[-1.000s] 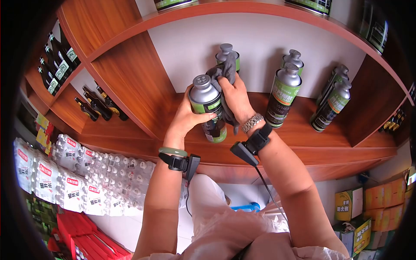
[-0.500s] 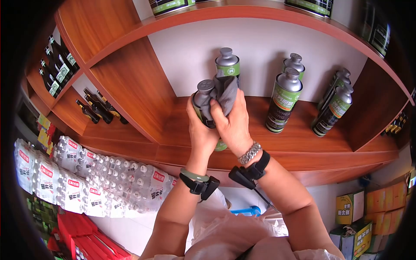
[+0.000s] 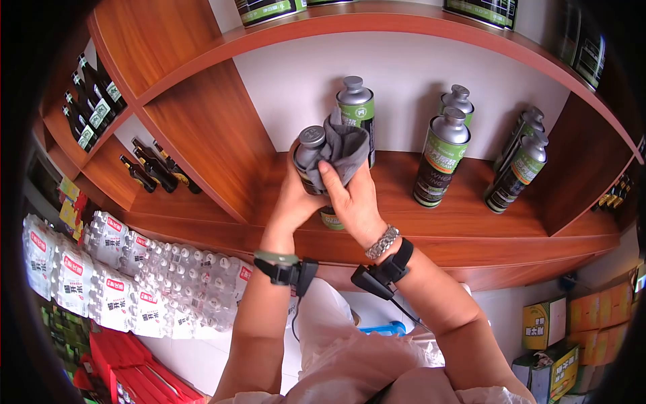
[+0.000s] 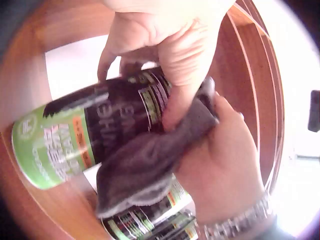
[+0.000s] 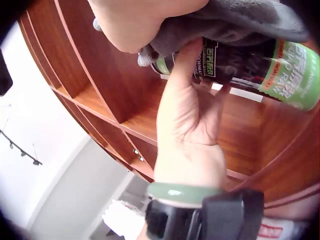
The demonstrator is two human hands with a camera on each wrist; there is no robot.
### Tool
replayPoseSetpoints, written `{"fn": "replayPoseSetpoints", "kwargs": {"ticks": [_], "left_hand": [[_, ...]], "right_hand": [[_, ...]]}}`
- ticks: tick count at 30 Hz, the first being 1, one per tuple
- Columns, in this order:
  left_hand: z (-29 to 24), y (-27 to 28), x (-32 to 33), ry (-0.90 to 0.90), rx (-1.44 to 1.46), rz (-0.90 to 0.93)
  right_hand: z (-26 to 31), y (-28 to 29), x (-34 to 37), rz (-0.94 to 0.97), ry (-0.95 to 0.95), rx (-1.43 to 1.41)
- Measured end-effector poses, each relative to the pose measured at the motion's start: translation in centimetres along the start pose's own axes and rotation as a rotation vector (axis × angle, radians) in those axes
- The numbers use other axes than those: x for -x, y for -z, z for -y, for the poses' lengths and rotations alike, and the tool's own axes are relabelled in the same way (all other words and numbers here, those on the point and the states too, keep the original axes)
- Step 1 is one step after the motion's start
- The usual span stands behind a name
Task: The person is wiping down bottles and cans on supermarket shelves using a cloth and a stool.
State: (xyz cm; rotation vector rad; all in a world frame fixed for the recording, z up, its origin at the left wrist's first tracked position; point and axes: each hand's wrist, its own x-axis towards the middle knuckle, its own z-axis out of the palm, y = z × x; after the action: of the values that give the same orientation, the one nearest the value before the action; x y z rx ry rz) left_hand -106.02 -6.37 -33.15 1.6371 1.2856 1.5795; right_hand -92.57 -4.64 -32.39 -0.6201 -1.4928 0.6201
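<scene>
A black and green metal can [image 3: 311, 137] with a silver shoulder and cap is held above the front of the shelf. My left hand [image 3: 293, 200] grips its side, thumb across the front in the left wrist view. With my right hand [image 3: 354, 202] I hold a grey cloth [image 3: 348, 149] against the can, the thumb pressing it near the shoulder. The cloth drapes over part of the can [image 4: 55, 145]. Its green lower end shows in the right wrist view, beyond the grey cloth [image 5: 250, 20]. Right behind it stands another can [image 3: 355, 101] of the same kind.
More matching cans [image 3: 441, 158] stand to the right on the wooden shelf [image 3: 390, 222], with others [image 3: 515, 182] farther right. A curved upper shelf [image 3: 404, 17] runs overhead. Dark bottles [image 3: 151, 172] fill compartments at left. Packs of bottled water [image 3: 111, 289] and cartons [image 3: 599, 316] stand below.
A second ago the cloth was at the can's right side with my right hand behind it. Now it lies over the can's shoulder and side, and my right hand is lower and farther forward.
</scene>
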Motion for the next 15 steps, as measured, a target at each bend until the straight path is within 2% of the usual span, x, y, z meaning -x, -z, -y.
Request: {"fn": "replayPoseSetpoints", "kwargs": {"ticks": [1,2,5,6,9,10,13,15], "left_hand": [[-0.8,-1.0,0.5,-0.066,-0.113,-0.081],[-1.7,-2.3,1.2,-0.017,-0.115,-0.205],[-2.0,-2.6,1.5,-0.010,-0.132,-0.232],[-1.8,-2.2,1.3,-0.015,-0.092,-0.201],[-0.1,-0.7,0.1,-0.078,0.091,-0.059],[0.2,-0.4,0.0,-0.056,0.242,-0.007],[0.8,0.9,-0.5,0.014,0.372,0.105],[0.9,1.3,-0.8,0.026,0.342,0.147]], "right_hand": [[0.7,0.2,0.0,-0.013,0.004,0.053],[1.3,0.3,-0.1,-0.025,0.006,0.107],[1.2,0.8,-1.8,0.016,-0.086,0.058],[0.7,0.8,-2.5,0.017,-0.102,0.018],[-0.1,1.0,-3.8,0.086,-0.333,-0.171],[-1.5,0.9,-3.9,0.089,-0.379,-0.170],[-0.1,1.4,-3.0,0.023,-0.597,-0.382],[-1.5,1.6,-1.9,0.006,-0.767,-0.360]]}}
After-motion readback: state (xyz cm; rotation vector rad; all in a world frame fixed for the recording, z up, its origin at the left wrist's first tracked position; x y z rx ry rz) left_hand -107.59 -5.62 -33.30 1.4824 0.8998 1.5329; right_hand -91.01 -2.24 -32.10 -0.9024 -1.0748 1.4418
